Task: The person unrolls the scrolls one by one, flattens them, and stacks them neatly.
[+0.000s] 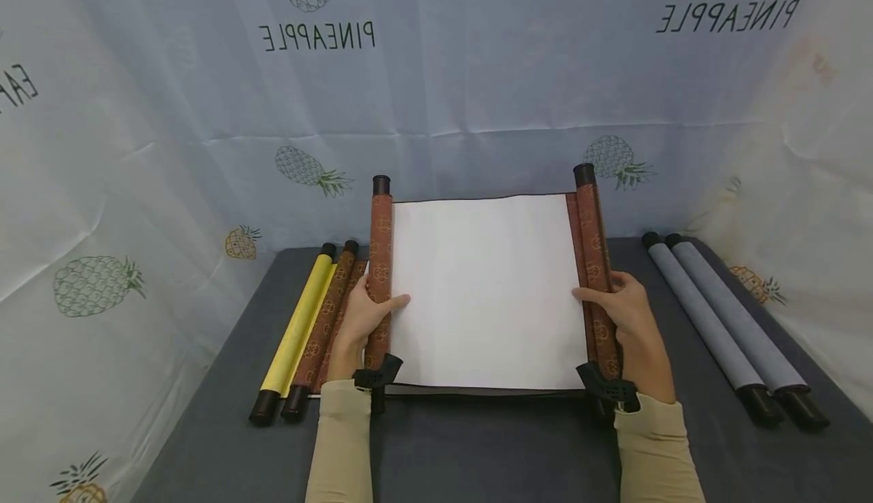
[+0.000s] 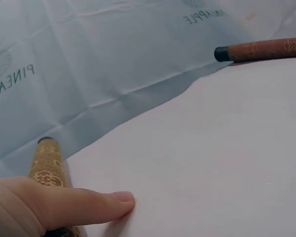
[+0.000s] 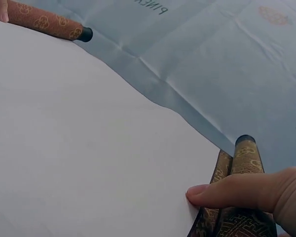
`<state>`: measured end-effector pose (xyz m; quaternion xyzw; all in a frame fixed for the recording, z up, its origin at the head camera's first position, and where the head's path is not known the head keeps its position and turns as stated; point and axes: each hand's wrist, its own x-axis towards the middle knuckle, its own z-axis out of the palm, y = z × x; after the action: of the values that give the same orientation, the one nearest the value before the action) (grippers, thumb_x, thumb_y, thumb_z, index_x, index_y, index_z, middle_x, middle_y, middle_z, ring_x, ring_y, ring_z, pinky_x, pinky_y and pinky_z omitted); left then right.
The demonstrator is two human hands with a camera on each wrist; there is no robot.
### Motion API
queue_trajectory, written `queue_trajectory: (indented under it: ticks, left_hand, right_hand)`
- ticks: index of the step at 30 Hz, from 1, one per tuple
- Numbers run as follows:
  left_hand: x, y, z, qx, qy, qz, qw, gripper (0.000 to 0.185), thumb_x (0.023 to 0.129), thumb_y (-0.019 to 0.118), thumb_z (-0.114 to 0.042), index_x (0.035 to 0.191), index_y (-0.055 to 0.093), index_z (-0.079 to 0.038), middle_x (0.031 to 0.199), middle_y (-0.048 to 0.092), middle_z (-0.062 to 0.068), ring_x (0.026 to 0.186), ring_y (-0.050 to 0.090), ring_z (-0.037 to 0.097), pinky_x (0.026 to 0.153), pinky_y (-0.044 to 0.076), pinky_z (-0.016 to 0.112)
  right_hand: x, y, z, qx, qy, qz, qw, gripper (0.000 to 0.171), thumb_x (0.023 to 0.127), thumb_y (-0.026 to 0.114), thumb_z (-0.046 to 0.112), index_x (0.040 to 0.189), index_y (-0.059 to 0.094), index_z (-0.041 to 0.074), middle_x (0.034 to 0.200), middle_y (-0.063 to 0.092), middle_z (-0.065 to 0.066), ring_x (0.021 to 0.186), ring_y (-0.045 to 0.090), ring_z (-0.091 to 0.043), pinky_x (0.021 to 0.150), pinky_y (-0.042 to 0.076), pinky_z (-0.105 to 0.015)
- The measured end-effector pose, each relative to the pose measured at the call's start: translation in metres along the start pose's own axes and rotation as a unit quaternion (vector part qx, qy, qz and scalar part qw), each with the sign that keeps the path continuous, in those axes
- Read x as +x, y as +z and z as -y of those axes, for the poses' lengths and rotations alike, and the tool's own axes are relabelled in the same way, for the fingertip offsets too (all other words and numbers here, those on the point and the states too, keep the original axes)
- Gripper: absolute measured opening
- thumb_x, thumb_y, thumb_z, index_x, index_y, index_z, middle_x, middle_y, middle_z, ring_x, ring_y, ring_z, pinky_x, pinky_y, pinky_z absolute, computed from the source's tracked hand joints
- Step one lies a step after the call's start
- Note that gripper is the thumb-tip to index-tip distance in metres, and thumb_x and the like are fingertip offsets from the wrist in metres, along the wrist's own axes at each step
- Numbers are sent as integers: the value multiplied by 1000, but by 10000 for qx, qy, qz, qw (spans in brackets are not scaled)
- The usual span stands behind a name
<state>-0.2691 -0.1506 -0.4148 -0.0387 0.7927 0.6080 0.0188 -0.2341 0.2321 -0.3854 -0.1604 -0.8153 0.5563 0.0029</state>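
Observation:
A brown patterned scroll, partly unrolled, is held up above the table with its blank white sheet (image 1: 487,291) facing me. My left hand (image 1: 364,317) grips the left roll (image 1: 381,242), its thumb lying over the sheet's edge. Around the right roll (image 1: 592,238) my right hand (image 1: 630,321) is wrapped, thumb on the brown border strip beside the white. Both rolls have black end knobs. In the left wrist view the thumb (image 2: 89,205) rests on the white surface; the right wrist view shows the other thumb (image 3: 227,192) across the roll. The fingers behind the rolls are mostly hidden.
On the dark table (image 1: 491,450), a yellow scroll (image 1: 298,325) and another brown scroll (image 1: 330,321) lie at the left, partly behind my left hand. Two grey rolls (image 1: 709,313) with black ends lie at the right. A pineapple-print curtain (image 1: 477,71) hangs behind.

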Motion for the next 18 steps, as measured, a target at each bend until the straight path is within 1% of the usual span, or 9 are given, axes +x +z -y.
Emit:
queue_trajectory:
  ticks: [2, 3, 5, 10, 13, 14, 16, 18]
  left_hand:
    - [0, -1, 0, -13, -80, -104, 9999, 97, 84, 72, -22, 154, 8, -1, 160, 14, 25, 147, 21, 43, 117, 25, 59]
    - [0, -1, 0, -10, -120, -150, 9998, 96, 85, 72, -22, 154, 9, -1, 160, 15, 25, 147, 21, 43, 117, 25, 59]
    - [0, -2, -1, -15, -212, -227, 9995, 94, 86, 70, -22, 154, 9, -1, 160, 14, 25, 147, 20, 43, 116, 26, 59]
    - [1, -5, -2, -59, -359, -288, 9989, 89, 88, 65, -20, 154, 9, -1, 161, 8, 25, 149, 14, 42, 118, 22, 58]
    - [0, -7, -2, -134, -326, -227, 9991, 87, 89, 63, -18, 154, 8, -1, 162, 5, 24, 150, 10, 40, 120, 19, 57]
    - [0, -7, -1, -164, -306, -195, 9992, 87, 89, 62, -18, 154, 8, -1, 162, 5, 23, 151, 9, 40, 120, 19, 57]
    - [0, -7, 0, -250, -260, -121, 9993, 87, 90, 61, -19, 155, 7, -2, 162, 6, 22, 151, 10, 39, 120, 18, 57]
    - [-2, -7, -3, -365, -185, -56, 9991, 85, 90, 61, -18, 155, 8, -2, 161, 13, 22, 149, 18, 38, 119, 21, 56]
  right_hand:
    - [0, -1, 0, -14, 19, -79, 10000, 89, 88, 67, 24, 152, 12, -4, 145, 34, -30, 119, 47, -36, 89, 47, -41]
    - [0, -2, 0, -36, 30, -104, 9999, 87, 88, 67, 25, 152, 14, -4, 142, 38, -29, 114, 49, -33, 84, 48, -36]
    - [1, -4, 0, -102, 16, -123, 9999, 83, 90, 65, 25, 150, 18, -5, 139, 41, -26, 110, 51, -29, 80, 47, -30]
    - [2, -10, -3, -133, -34, -177, 9997, 76, 92, 61, 26, 149, 22, -5, 135, 44, -23, 107, 51, -25, 83, 45, -32]
    - [3, -13, -4, -210, -51, -237, 9995, 72, 92, 60, 27, 148, 26, -3, 126, 49, -16, 97, 52, -18, 79, 45, -30]
    - [3, -14, -4, -250, -61, -239, 9994, 71, 92, 60, 28, 147, 26, -3, 124, 50, -15, 96, 53, -18, 79, 45, -30]
    - [3, -16, -5, -292, -79, -253, 9992, 71, 92, 59, 30, 147, 27, -3, 120, 50, -13, 97, 52, -19, 81, 45, -33]
    - [3, -18, -6, -309, -81, -275, 9991, 71, 93, 59, 31, 147, 28, -2, 116, 49, -11, 98, 49, -20, 82, 43, -34]
